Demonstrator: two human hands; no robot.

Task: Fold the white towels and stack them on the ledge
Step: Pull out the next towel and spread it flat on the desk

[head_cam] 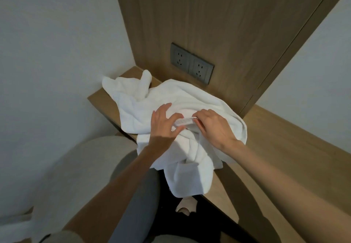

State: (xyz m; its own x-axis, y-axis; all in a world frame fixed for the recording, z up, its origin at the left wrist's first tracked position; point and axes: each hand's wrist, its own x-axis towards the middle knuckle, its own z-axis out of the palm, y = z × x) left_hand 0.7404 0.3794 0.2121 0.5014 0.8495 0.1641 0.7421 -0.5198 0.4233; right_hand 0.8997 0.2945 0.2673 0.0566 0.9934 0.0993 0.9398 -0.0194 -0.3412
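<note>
Both hands work at the middle of a loose heap of white towels that lies on the wooden ledge, just below a pair of dark wall sockets set in the wood panel. The left hand lies palm down on the cloth with its outer fingers spread and straight, while its thumb and forefinger close on one end of a ribbed hem that stands up from the pile. The right hand meets it from the other side: its fingers are curled under and pinch the other end of that same hem, with the knuckles raised and the wrist resting across the heap. The two hands are close together, almost touching at the fingertips. The heap is crumpled, not folded. One bunched part reaches back toward the left corner by the white wall, and another part hangs over the ledge's front edge, down toward the dark floor. A pale slipper shows below that hanging part, and a grey cushion sits to the lower left.
</note>
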